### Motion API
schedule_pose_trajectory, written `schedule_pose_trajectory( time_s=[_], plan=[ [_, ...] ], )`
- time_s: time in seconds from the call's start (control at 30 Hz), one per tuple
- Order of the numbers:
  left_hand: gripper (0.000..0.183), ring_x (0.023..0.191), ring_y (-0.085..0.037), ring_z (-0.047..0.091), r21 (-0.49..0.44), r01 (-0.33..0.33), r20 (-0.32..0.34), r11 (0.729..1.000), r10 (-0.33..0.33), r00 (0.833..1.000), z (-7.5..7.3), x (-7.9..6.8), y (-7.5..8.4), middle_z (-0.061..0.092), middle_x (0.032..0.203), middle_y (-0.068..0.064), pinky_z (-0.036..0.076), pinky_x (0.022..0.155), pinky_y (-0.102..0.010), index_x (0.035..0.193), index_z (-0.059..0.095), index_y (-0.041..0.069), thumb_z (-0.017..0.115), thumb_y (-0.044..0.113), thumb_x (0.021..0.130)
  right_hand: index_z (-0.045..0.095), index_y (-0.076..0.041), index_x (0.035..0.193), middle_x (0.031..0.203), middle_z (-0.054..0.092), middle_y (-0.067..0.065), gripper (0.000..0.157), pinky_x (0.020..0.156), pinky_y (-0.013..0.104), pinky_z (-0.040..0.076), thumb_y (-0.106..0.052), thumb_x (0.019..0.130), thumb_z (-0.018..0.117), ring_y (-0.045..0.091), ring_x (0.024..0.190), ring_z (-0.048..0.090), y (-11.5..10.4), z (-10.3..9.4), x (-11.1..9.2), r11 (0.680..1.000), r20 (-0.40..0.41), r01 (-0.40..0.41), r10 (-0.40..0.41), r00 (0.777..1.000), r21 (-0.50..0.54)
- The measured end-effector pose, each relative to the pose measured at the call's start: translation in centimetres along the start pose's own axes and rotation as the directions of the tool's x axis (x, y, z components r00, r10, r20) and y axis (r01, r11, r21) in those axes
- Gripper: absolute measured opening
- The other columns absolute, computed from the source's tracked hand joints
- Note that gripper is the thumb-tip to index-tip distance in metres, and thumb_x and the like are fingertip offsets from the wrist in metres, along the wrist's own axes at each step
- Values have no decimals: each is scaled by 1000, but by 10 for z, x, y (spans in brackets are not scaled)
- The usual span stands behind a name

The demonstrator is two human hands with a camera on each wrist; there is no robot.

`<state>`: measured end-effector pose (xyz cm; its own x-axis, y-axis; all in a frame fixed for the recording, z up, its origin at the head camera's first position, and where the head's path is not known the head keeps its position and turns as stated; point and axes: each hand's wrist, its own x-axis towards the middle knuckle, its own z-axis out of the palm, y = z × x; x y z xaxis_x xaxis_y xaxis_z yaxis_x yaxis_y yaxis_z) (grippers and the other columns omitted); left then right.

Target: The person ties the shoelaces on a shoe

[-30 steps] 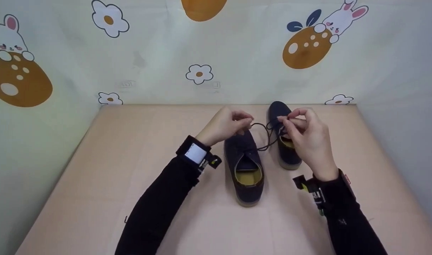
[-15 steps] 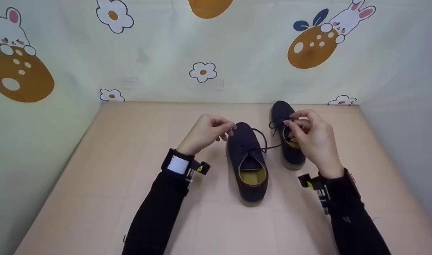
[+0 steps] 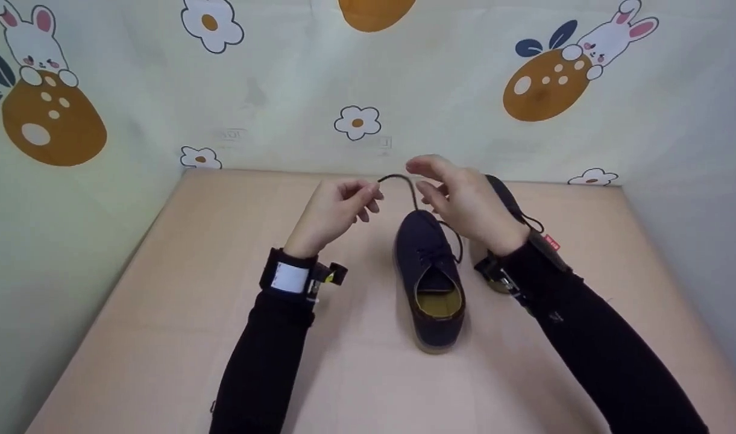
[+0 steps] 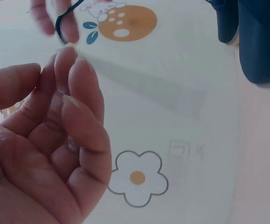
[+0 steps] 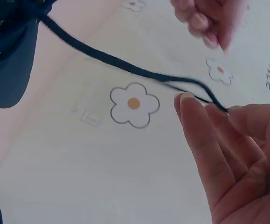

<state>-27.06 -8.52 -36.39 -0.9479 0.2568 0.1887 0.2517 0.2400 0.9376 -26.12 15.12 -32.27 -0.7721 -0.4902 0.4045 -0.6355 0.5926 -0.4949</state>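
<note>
A dark navy lace-up shoe (image 3: 437, 328) stands upright with its heel toward me, its yellow insole showing. From its side a black shoelace (image 3: 407, 179) arches up to my left hand (image 3: 337, 208), whose thumb and index finger pinch the end. My right hand (image 3: 464, 202) is above and beside the toe, thumb and index finger apart. In the right wrist view, the lace (image 5: 125, 66) runs right up to the fingertips of my right hand (image 5: 237, 163). The matching shoe (image 3: 505, 196) farther right is mostly hidden behind my right hand and wrist.
Both shoes rest on a pale pinkish table (image 3: 253, 313). A light backdrop (image 3: 283, 78) printed with rabbits, flowers and orange shapes rises behind and at the sides. Another lace loop (image 3: 459, 241) from the near shoe hangs between the shoes.
My right hand has left the farther shoe and moved left, over beside the near shoe's toe, its fingers parting. My left hand has shifted left, with the lace now arching from it.
</note>
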Motion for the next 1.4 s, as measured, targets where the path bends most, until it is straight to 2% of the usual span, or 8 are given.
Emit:
schedule_pose_trajectory(
  time_s=[0.1,0.2,0.33,0.5,0.6,0.93,1.13,1.4],
  plan=[
    [24,63,-16,58,103,-37,-55,994,42,998,4,2,-4,66,75,-3,48,60,-27,96,74,5,60,24,101,62,-8,130,103,72,9,29,60,33,52,-12,102,56,17,75,69,5,2,-1,995,36,53,-50,998,-88],
    [20,66,-12,57,213,-93,-52,973,107,993,15,3,-8,65,77,2,45,62,-27,96,75,9,62,24,100,71,-7,115,93,73,7,19,63,36,52,-9,98,62,18,75,67,16,0,-9,990,104,7,8,995,-143],
    [17,79,-12,59,320,-172,127,932,137,982,37,4,-12,68,88,3,48,72,-28,103,75,10,67,24,97,75,-8,96,83,70,2,8,61,34,50,-8,90,70,15,69,63,32,-1,-26,971,278,-40,107,955,-236],
    [20,95,-15,62,403,-233,364,885,79,928,57,4,-20,69,102,-1,48,86,-30,111,73,8,70,18,94,75,-11,93,69,63,-6,9,57,32,48,-8,84,74,11,60,56,41,5,-43,956,404,-37,159,901,-293],
    [18,100,-16,62,404,-258,409,878,79,909,63,4,-22,70,104,-2,47,90,-30,110,75,8,70,15,93,72,-11,96,68,60,-6,17,58,34,47,-6,80,73,13,61,56,40,9,-50,945,390,-41,173,904,-325],
    [5,88,-20,62,396,-300,414,868,123,902,64,0,-23,64,92,-5,48,79,-28,92,70,7,73,10,90,63,-11,78,73,61,1,11,57,43,48,-2,74,68,23,64,59,49,20,-59,899,222,-19,129,967,-437],
    [5,78,-11,62,384,-257,422,887,79,903,58,-1,-21,67,87,0,51,72,-24,95,69,7,71,10,92,61,-9,78,75,59,6,11,59,48,49,1,76,64,30,70,61,47,-3,-55,877,142,-1,79,987,-481],
    [4,74,-8,59,395,-279,444,875,84,892,44,-3,-15,67,83,2,49,70,-25,91,71,6,68,6,93,55,-9,74,68,52,5,16,53,41,43,4,79,63,25,59,52,39,-39,-53,860,66,3,36,997,-511]
  ],
)
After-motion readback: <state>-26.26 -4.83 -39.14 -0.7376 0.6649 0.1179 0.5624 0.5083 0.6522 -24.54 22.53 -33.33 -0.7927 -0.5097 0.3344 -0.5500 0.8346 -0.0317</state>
